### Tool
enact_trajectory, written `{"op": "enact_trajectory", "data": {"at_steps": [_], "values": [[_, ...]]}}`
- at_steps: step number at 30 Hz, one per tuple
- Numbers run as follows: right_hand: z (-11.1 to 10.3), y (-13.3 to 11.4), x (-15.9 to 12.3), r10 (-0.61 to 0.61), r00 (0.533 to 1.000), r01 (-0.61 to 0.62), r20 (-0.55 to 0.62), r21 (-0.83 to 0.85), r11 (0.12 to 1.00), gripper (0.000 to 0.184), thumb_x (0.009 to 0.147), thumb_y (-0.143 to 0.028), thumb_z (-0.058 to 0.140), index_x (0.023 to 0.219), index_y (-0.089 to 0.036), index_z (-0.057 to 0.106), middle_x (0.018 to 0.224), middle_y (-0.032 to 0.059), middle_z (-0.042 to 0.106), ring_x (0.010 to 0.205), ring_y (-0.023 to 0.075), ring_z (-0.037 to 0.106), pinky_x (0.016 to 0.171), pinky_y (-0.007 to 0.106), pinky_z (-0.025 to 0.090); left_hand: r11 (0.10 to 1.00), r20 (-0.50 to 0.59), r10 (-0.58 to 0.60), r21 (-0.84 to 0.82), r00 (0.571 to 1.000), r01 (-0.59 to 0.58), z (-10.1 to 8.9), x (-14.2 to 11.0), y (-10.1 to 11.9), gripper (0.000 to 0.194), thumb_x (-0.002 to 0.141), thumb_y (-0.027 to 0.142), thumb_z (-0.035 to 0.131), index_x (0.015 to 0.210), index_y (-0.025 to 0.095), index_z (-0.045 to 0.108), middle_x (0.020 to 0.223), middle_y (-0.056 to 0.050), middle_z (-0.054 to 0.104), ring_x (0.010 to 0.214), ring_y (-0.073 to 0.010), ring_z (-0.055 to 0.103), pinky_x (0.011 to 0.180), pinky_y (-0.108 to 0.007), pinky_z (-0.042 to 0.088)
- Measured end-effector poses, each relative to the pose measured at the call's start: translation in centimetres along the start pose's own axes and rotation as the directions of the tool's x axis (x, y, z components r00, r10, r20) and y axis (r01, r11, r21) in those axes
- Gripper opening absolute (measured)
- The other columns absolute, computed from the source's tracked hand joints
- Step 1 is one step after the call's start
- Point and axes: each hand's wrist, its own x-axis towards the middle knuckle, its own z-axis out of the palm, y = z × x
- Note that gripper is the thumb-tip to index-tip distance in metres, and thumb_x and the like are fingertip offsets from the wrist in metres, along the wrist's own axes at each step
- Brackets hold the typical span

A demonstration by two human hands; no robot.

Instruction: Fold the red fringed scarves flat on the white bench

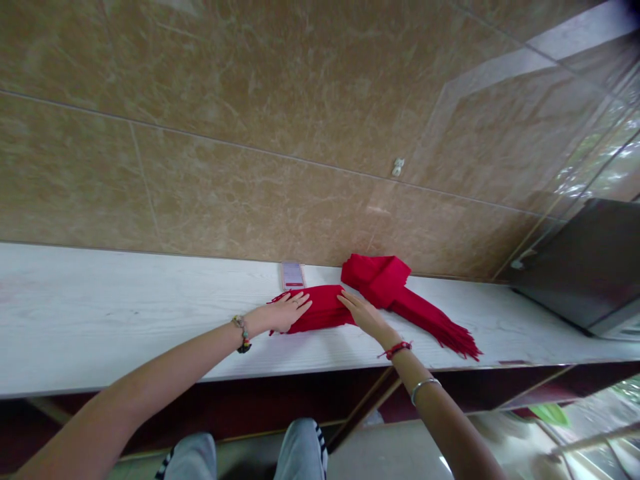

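Note:
A red fringed scarf (pixel 324 308), folded into a flat oblong, lies on the white wood-grain counter (pixel 150 313). My left hand (pixel 290 312) rests flat on its left end, fingers stretched toward the middle, near the fringe. On the right end lies my right hand (pixel 364 313), its fingers extended over the cloth. Both hands are open and press on top of the scarf rather than gripping it. Just behind to the right is a second red scarf (pixel 377 277), looped over itself, with a fringed tail (pixel 440 323) running toward the counter's front edge.
A phone (pixel 293 275) lies behind the folded scarf, near the tiled wall (pixel 250 187). At the counter's right end stands a large dark box-shaped appliance (pixel 585 267). Open shelving (pixel 280 407) sits below the counter, above my knees (pixel 300 450). A green basin (pixel 550 415) is at lower right.

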Motion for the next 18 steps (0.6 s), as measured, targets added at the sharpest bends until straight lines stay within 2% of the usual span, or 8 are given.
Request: {"op": "enact_trajectory", "data": {"at_steps": [3,5,8,11,13,18], "values": [[-0.6,0.0,0.2,0.014,1.0,-0.015,0.015,0.099,0.995,0.056,0.073,0.0,0.038,0.126,-0.015,0.048,0.135,0.0116,0.041,0.124,0.0218,0.037,0.101,0.04,0.035,0.994,0.084,-0.008,-0.111,0.996,0.017,-1.9,0.7,0.1,0.068,0.076,0.029,0.049,0.138,0.015,0.024,0.145,-0.016,0.017,0.133,-0.0277,0.013,0.105,-0.046,0.016],[-1.1,-0.1,1.1,0.03,0.999,-0.028,-0.011,0.161,0.987,0.05,0.076,-0.007,0.042,0.124,-0.018,0.05,0.136,0.0098,0.041,0.128,0.0228,0.031,0.102,0.044,0.032,0.986,0.031,-0.069,-0.147,0.997,0.073,-2.4,1.5,0.6,0.069,0.082,0.047,0.04,0.139,0.012,0.021,0.145,-0.017,0.017,0.134,-0.0293,0.011,0.105,-0.048,0.015],[-1.1,-0.8,2.8,0.13,0.989,-0.119,-0.065,0.156,0.981,0.042,0.086,-0.022,0.038,0.127,-0.016,0.046,0.137,0.0118,0.039,0.13,0.0235,0.027,0.101,0.046,0.033,0.982,-0.076,-0.131,-0.143,0.989,0.119,-1.4,2.9,1.4,0.081,0.08,0.06,0.036,0.139,0.008,0.018,0.145,-0.02,0.014,0.134,-0.0314,0.009,0.103,-0.048,0.015],[0.4,-2.0,3.4,0.161,0.987,-0.162,0.023,0.072,0.984,0.044,0.09,-0.029,0.034,0.13,-0.012,0.04,0.136,0.0155,0.038,0.129,0.0247,0.028,0.099,0.047,0.034,0.989,-0.09,-0.113,-0.106,0.989,0.104,0.8,3.6,1.4,0.095,0.071,0.063,0.048,0.139,0.006,0.015,0.145,-0.021,0.013,0.133,-0.0314,0.012,0.104,-0.044,0.014],[1.8,-2.7,3.1,0.17,0.982,-0.175,0.082,0.051,0.983,0.045,0.091,-0.03,0.032,0.132,-0.011,0.037,0.136,0.0166,0.038,0.128,0.025,0.03,0.097,0.047,0.035,0.994,-0.109,-0.091,-0.078,0.99,0.082,2.1,3.6,0.9,0.097,0.067,0.06,0.054,0.139,0.007,0.014,0.145,-0.02,0.014,0.133,-0.0299,0.014,0.105,-0.042,0.012],[4.0,-3.3,2.2,0.21,0.977,-0.213,0.037,0.112,0.971,0.048,0.091,-0.03,0.031,0.134,-0.008,0.034,0.138,0.0182,0.034,0.13,0.026,0.025,0.098,0.049,0.035,0.998,-0.14,-0.055,-0.039,0.989,0.05,3.2,3.6,0.4,0.097,0.064,0.055,0.058,0.138,0.009,0.015,0.144,-0.019,0.018,0.132,-0.0303,0.016,0.104,-0.042,0.014]]}}
